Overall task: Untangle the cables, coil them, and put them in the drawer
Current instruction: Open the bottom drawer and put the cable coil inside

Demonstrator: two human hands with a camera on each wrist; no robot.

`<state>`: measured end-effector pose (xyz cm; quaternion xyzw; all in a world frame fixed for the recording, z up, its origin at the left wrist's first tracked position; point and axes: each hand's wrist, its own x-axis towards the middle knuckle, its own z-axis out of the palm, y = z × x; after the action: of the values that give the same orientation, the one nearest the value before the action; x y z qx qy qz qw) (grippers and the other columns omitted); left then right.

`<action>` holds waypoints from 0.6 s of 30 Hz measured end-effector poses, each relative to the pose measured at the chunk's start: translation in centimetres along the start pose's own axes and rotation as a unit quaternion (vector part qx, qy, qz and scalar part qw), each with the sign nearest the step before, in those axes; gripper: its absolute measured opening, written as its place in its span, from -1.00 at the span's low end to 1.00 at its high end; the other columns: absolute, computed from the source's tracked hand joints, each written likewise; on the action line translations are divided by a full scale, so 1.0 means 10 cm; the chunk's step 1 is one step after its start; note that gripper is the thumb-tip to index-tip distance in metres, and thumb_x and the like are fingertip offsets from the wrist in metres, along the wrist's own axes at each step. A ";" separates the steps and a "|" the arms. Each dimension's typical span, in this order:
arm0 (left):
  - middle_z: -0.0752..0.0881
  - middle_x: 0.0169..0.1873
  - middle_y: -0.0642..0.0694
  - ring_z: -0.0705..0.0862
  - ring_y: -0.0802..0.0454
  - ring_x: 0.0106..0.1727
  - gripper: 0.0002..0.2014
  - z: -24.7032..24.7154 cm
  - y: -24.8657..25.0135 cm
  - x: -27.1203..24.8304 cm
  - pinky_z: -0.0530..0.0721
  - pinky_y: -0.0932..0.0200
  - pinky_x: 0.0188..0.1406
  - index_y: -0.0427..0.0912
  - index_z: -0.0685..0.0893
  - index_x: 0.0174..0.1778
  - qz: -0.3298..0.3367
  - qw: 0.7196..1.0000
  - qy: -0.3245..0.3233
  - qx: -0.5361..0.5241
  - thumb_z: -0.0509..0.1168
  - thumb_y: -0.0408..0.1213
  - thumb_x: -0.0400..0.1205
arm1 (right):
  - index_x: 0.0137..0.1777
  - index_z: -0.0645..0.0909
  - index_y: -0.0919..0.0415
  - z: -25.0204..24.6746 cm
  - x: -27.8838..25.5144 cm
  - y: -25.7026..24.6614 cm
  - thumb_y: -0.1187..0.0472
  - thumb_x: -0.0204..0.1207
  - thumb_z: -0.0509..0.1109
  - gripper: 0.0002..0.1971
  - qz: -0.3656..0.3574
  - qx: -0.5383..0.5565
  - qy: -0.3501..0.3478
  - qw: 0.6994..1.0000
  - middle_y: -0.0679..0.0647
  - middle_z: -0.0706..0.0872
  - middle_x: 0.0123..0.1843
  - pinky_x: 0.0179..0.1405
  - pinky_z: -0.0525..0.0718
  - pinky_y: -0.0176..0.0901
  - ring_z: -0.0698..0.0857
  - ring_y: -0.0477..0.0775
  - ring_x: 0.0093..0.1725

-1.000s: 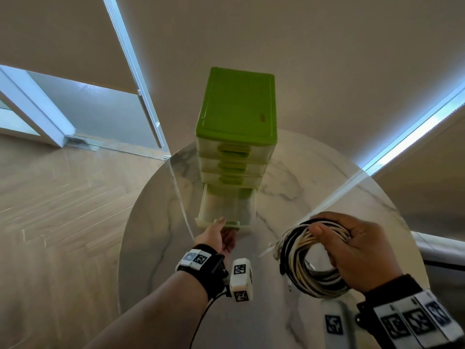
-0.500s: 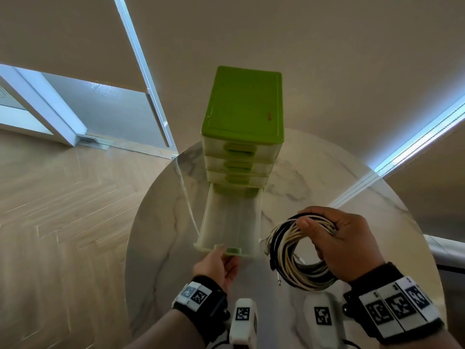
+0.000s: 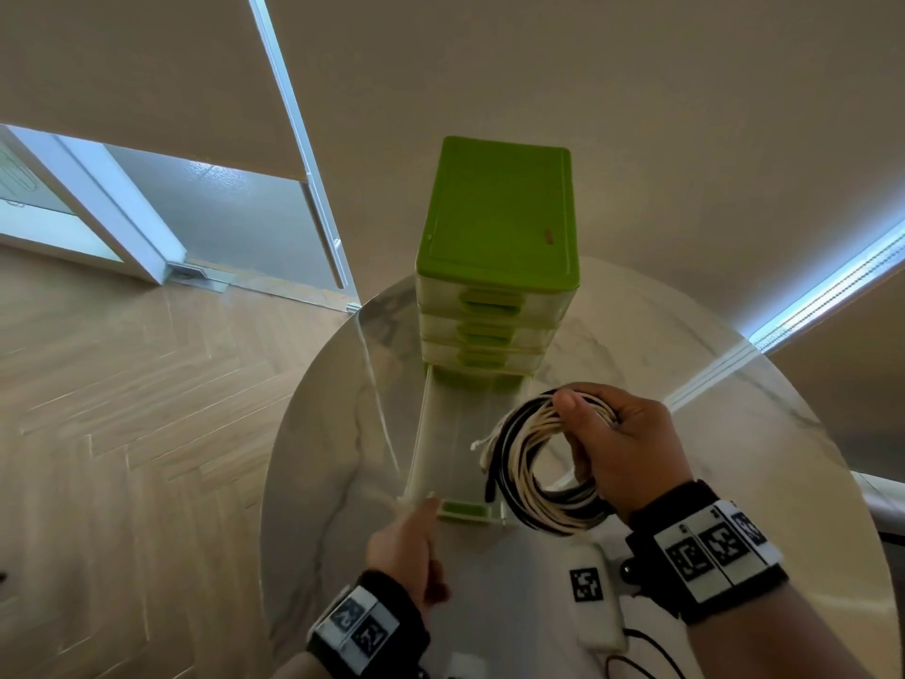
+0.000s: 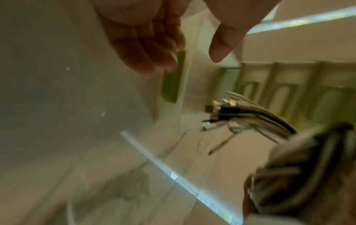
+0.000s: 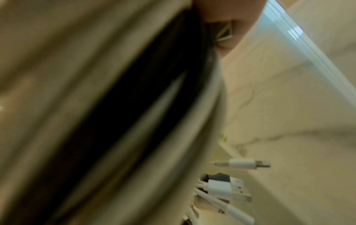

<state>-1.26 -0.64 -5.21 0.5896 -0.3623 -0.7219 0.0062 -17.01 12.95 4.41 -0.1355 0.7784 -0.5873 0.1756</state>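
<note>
A green-topped drawer unit (image 3: 494,227) stands on the round table. Its bottom drawer (image 3: 455,448) is pulled far out and looks empty. My left hand (image 3: 426,512) is at the drawer's front left corner. In the left wrist view, the left hand (image 4: 190,60) has relaxed fingers and the thumb apart, fingertips beside the green handle (image 4: 172,85). My right hand (image 3: 622,453) grips a coil of black and white cables (image 3: 529,477), held upright over the drawer's right side. The coil (image 5: 115,121) fills the right wrist view, with plugs (image 5: 242,164) sticking out.
The marble table (image 3: 333,482) ends at a curved edge on the left, above a wooden floor (image 3: 122,409). The three upper drawers (image 3: 489,330) are closed. A wall and a glass sliding door stand behind the unit.
The bottom drawer has come much further out toward me, with my left hand moving back. My right hand has carried the coil left and up, over the drawer's right side.
</note>
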 end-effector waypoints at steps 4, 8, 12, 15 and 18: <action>0.57 -0.30 -0.10 0.56 0.04 -0.32 -0.46 -0.19 0.64 -0.16 0.58 0.20 -0.29 -0.26 0.57 -0.17 0.358 0.919 -0.129 0.104 0.41 0.24 0.45 | -0.18 0.82 0.06 0.30 0.17 0.02 -0.04 0.51 0.49 -0.80 0.051 0.052 -0.014 0.997 0.12 0.63 -0.53 -0.54 0.52 -0.15 0.54 0.11 -0.58; 0.69 0.31 -0.04 0.65 -0.04 0.36 -0.37 0.12 1.09 0.01 0.63 -0.09 0.31 0.02 0.55 0.44 0.352 0.852 -0.313 0.230 0.38 0.22 0.49 | -0.10 0.81 0.12 0.50 0.32 0.00 0.02 0.55 0.49 -0.82 0.049 0.059 -0.051 0.996 -0.07 0.73 -0.50 -0.50 0.57 -0.28 0.66 -0.14 -0.54; 0.81 0.07 -0.28 0.78 -0.29 0.13 -0.63 0.37 1.12 0.23 0.70 -0.24 0.24 -0.15 0.70 0.20 0.265 0.891 -0.312 0.197 0.42 -0.02 0.57 | -0.02 0.82 0.10 0.65 0.50 0.10 -0.05 0.53 0.51 -0.76 0.105 0.067 0.017 0.992 -0.04 0.81 -0.41 -0.39 0.65 -0.20 0.77 -0.09 -0.43; 0.82 0.05 -0.14 0.80 -0.13 0.07 -0.71 0.51 1.00 0.45 0.70 -0.21 0.23 -0.02 0.63 0.24 0.253 0.911 -0.227 0.232 0.26 -0.01 0.66 | -0.06 0.80 0.06 0.74 0.63 0.25 -0.18 0.50 0.48 -0.69 0.175 0.000 0.088 0.981 -0.01 0.82 -0.38 -0.33 0.66 -0.19 0.78 -0.01 -0.33; 0.74 -0.01 -0.12 0.73 -0.08 -0.14 -0.75 0.63 0.97 0.59 0.73 -0.04 -0.18 -0.05 0.53 0.19 0.259 0.882 -0.123 0.374 0.10 -0.02 0.72 | -0.01 0.76 0.13 0.87 0.71 0.34 -0.20 0.59 0.35 -0.61 0.198 -0.113 0.085 0.970 0.12 0.82 -0.12 -0.14 0.64 -0.11 0.77 0.21 -0.06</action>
<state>-12.46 -7.09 -4.80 0.3398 -0.7432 -0.5717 -0.0728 -19.63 3.37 -1.85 0.0526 0.8632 -0.4583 0.2053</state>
